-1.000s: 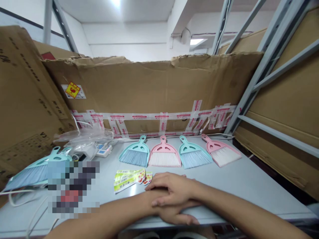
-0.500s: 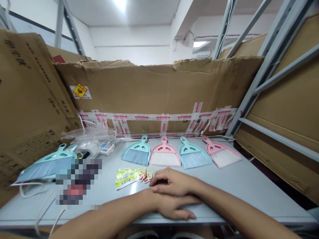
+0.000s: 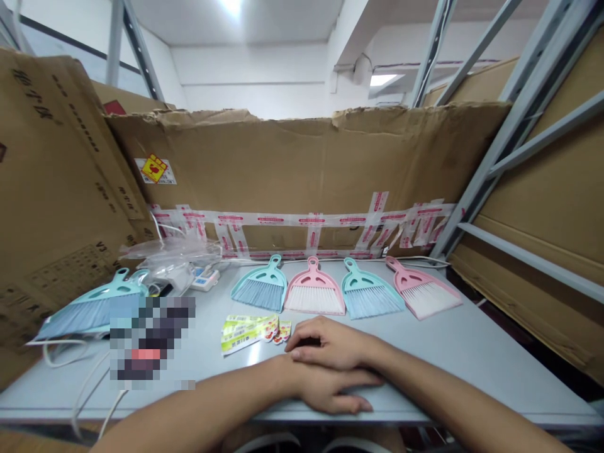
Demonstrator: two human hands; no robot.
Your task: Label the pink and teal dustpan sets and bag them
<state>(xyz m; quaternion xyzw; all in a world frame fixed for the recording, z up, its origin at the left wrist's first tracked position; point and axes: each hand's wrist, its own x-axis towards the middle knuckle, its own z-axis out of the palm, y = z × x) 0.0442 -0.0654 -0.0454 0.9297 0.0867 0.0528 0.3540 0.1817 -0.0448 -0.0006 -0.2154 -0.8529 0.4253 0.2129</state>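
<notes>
My left hand (image 3: 337,388) lies palm down near the table's front edge, fingers stretched out, holding nothing. Across its back and wrist rests my right hand (image 3: 331,343), loosely bent, with a gap between thumb and fingers and nothing held. Just beyond them are fanned green-and-white packets (image 3: 248,331) with red pictures at one end. Behind, small dustpans with brushes stand in a row: a teal dustpan (image 3: 261,286), a pink dustpan (image 3: 314,288), a second teal dustpan (image 3: 370,290) and a second pink dustpan (image 3: 425,290).
More teal dustpans (image 3: 101,303) lie at the left, beside clear plastic bags (image 3: 172,255), white cables and a pixelated dark object (image 3: 158,336). A taped cardboard panel (image 3: 302,163) closes off the back of the table (image 3: 495,371). Metal shelf posts (image 3: 476,195) rise at the right.
The view has shifted slightly, so the scene sits a little further right and higher. My hands remain crossed in the same pose, and the dustpans and packets have not moved on the table.
</notes>
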